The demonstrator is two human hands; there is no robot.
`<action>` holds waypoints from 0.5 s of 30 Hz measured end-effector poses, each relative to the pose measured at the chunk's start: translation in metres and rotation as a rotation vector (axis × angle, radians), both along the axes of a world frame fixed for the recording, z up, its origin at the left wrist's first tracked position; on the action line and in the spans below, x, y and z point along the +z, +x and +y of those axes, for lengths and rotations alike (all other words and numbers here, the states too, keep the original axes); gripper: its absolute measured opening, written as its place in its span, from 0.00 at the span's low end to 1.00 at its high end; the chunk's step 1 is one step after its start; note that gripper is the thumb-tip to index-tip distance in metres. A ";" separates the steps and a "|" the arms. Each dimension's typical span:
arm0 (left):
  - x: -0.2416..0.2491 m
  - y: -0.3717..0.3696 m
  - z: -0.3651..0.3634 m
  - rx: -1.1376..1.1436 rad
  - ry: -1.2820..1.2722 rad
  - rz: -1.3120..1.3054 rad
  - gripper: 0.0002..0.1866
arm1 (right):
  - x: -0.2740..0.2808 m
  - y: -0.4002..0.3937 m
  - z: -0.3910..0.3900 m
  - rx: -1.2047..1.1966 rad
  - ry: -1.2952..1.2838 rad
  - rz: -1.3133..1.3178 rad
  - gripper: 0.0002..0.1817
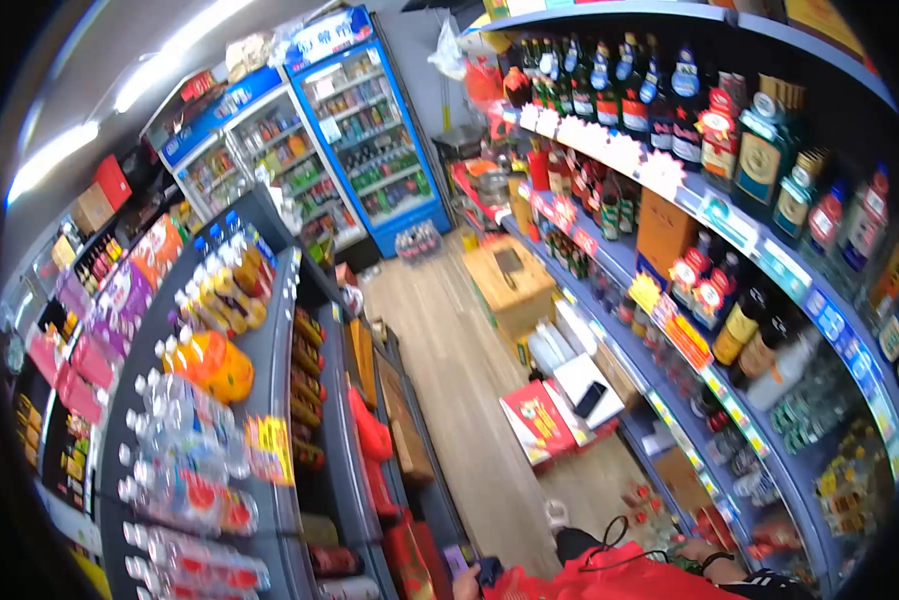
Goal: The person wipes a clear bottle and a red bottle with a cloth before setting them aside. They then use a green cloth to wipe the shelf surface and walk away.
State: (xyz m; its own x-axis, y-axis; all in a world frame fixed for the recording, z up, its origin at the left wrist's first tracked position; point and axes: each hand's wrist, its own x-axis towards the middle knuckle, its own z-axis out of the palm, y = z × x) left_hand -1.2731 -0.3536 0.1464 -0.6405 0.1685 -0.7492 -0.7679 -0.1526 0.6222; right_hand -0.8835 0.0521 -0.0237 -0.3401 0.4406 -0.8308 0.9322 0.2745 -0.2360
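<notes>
My left hand point(467, 584) shows at the bottom edge, only partly in view. It is beside a small dark object point(490, 571) and a purple item point(456, 557) at the foot of the left shelf. Lower right, my right hand point(696, 549), with a black band at the wrist, reaches toward the bottom of the right shelf. Small bottles point(650, 500) stand on the floor close by it. My red garment point(610, 577) and a dark cord point(618, 545) cover the space between the hands. Blur hides the fingers, so I cannot tell what either hand holds.
A shelf point(270, 395) of plastic drink bottles runs along the left. Glass bottles point(685, 100) fill the curved right shelves. On the aisle floor point(435, 330) stand a red-and-white box point(540, 420) with a phone point(590, 399) and a wooden box point(510, 275). Drink fridges point(365, 130) line the back.
</notes>
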 end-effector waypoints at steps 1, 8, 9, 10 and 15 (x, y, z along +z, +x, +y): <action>0.003 -0.036 0.009 -0.048 -0.045 0.056 0.11 | 0.014 -0.046 0.014 0.007 -0.034 0.028 0.31; 0.015 -0.141 0.038 0.012 -0.314 0.279 0.08 | 0.131 -0.324 0.068 0.164 0.044 0.352 0.27; 0.017 -0.161 0.041 0.006 -0.392 0.257 0.10 | 0.148 -0.360 0.075 0.140 0.066 0.332 0.26; 0.048 -0.177 0.055 0.026 -0.402 0.237 0.10 | 0.155 -0.386 0.083 0.113 0.087 0.313 0.25; 0.011 -0.279 0.070 0.048 -0.282 0.241 0.08 | 0.123 -0.450 0.113 -0.057 0.091 0.482 0.22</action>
